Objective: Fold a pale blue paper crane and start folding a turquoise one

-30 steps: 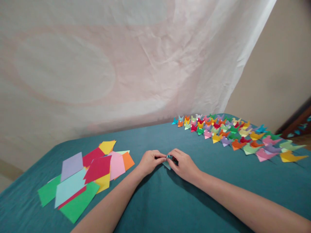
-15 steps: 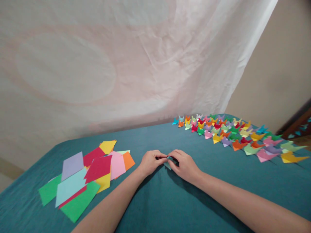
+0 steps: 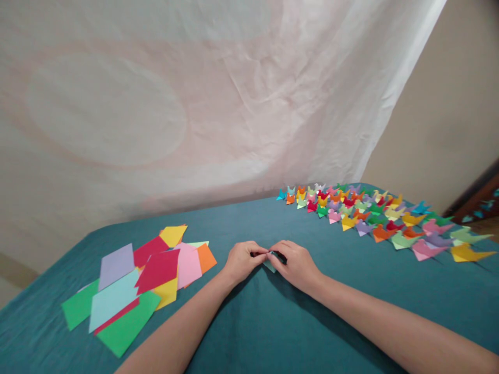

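Note:
My left hand and my right hand meet at the middle of the teal tablecloth. Both pinch a small, partly folded piece of light teal paper between their fingertips. Most of the piece is hidden by my fingers; only one corner shows below them. It rests on or just above the cloth.
A loose pile of coloured paper squares lies to the left. Rows of several folded paper birds in many colours stand at the back right. A pale sheet hangs behind the table.
Both hands have stayed in place. My fingers have closed in a little over the paper, so less of it shows.

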Demonstrator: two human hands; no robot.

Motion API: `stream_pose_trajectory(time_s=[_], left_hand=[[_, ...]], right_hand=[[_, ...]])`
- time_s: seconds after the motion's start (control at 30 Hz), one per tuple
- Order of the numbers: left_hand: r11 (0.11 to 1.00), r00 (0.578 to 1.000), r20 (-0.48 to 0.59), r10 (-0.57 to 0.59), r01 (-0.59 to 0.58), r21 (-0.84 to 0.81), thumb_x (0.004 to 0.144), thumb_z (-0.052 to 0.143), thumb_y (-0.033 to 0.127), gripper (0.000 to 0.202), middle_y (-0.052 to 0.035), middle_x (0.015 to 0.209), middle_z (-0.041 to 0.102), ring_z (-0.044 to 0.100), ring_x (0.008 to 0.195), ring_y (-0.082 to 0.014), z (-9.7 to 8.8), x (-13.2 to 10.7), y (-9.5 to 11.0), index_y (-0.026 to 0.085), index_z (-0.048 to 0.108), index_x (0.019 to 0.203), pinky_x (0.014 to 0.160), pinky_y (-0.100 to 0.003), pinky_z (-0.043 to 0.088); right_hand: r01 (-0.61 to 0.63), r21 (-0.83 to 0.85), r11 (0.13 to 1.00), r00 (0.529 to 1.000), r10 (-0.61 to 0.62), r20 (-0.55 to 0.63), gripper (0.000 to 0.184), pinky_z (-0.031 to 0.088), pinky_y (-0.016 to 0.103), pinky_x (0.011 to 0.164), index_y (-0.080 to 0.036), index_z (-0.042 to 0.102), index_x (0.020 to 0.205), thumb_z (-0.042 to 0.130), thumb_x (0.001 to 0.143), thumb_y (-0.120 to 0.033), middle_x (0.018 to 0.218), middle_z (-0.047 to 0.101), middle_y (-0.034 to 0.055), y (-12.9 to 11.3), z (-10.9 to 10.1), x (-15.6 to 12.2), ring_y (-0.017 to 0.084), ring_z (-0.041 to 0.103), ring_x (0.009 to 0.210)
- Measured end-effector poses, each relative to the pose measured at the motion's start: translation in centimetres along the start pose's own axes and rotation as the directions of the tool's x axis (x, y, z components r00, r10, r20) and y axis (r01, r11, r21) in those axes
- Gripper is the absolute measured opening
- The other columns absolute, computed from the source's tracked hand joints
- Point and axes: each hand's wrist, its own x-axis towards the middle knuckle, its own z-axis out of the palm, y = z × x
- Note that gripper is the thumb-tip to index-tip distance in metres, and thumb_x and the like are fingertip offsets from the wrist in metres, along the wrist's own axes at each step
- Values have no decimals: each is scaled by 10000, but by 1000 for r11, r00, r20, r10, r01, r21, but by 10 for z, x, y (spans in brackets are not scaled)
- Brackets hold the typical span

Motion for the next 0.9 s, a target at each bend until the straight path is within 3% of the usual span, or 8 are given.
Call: stream_pose_trajectory(time_s=[0.57,0.9], left_hand=[[999,1000,-27,2,-1,39,806,581,268,170,-2,790,676,591,722,-132,1,-2,6,235,732,879,649,-208,423],[997,1000,-20,21,-19,76,810,581,261,177,-5,776,664,580,708,-131,-1,-3,7,236,729,904,647,-206,418]], right_hand=[[29,-7,1000,999,-29,-14,134,468,273,760,-200,653,850,519,836,-196,838,663,45,0,-1,0,171,607,815],[56,39,998,998,-57,31,158,479,290,789,-200,645,953,530,846,-189,908,662,48,6,-2,-3,175,602,860]])
